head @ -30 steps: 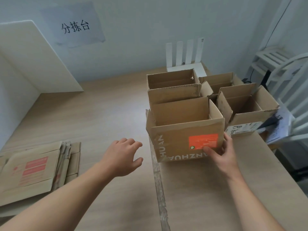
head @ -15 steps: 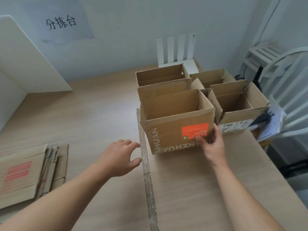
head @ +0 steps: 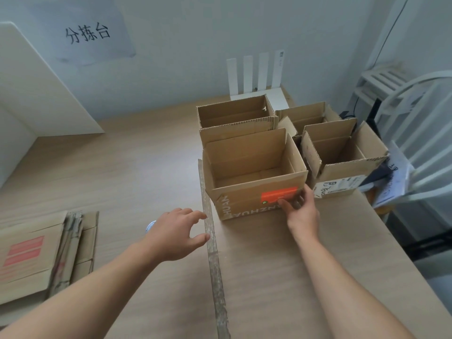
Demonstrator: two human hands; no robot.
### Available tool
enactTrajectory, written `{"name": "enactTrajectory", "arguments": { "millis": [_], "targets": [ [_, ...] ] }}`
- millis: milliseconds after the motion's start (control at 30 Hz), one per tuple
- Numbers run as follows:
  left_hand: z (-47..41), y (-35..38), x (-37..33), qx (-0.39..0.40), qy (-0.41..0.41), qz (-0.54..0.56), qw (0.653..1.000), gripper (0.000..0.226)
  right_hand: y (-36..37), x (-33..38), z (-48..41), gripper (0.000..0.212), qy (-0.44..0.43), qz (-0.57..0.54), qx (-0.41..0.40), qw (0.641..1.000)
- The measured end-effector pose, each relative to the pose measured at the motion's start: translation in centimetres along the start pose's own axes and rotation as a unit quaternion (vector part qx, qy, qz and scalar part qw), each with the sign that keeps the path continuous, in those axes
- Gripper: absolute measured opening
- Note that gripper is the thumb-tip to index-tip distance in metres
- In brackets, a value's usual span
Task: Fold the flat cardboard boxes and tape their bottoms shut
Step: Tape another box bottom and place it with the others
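Two hands, nearest: left hand [head: 178, 234] slack and empty beside the strip [head: 212, 253] on the table [head: 146, 167], with flat boxes [head: 36, 253] stacked to its left. The right hand [head: 302, 211] grasps the front right corner of the upright box [head: 244, 201]. Advice: slide it level and square against the boxes behind [head: 234, 113]. Versus a second ago, the left fingertips are nearer the strip and the right grasp is unchanged.

Wooden table [head: 146, 167]: flat cardboard stack [head: 31, 253] left; open boxes [head: 244, 206] clustered right; white router [head: 247, 74] behind.
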State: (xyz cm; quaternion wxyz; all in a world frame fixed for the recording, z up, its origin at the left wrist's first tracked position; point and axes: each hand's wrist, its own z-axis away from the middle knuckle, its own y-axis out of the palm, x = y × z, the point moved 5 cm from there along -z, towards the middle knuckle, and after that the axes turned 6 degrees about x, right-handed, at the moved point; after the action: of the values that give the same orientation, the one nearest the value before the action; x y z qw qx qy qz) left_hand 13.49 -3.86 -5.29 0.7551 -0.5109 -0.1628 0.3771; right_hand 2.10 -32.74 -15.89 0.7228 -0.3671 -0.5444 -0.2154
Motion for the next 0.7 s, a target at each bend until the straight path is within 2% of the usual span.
{"name": "enactTrajectory", "arguments": {
  "millis": [133,300,400,500,600,700],
  "targets": [
    [0.7,-0.3,0.2,-0.016,-0.003,0.001,1.000,0.060,-0.3,0.9,1.4,0.075,0.018,0.036,-0.003,0.999],
    [2.3,-0.6,0.2,-0.027,-0.011,0.008,1.000,0.054,-1.6,2.1,5.2,0.071,0.034,0.078,-0.018,0.996],
    [3.7,-0.6,0.2,-0.037,-0.016,0.011,0.999,0.053,-2.0,2.9,8.0,0.056,0.045,0.127,-0.011,0.991],
    [5.8,-0.9,0.4,-0.054,-0.031,-0.006,0.998,0.050,-1.3,4.7,10.9,0.025,0.004,0.199,0.031,0.980],
    [8.5,-1.5,1.2,-0.071,-0.051,-0.014,0.996,0.048,0.2,7.6,13.9,0.020,-0.055,0.277,0.098,0.954],
    [12.3,-1.5,2.6,-0.075,-0.062,-0.035,0.995,0.048,2.1,11.2,17.5,0.029,-0.131,0.391,0.150,0.899]
  ]
}}
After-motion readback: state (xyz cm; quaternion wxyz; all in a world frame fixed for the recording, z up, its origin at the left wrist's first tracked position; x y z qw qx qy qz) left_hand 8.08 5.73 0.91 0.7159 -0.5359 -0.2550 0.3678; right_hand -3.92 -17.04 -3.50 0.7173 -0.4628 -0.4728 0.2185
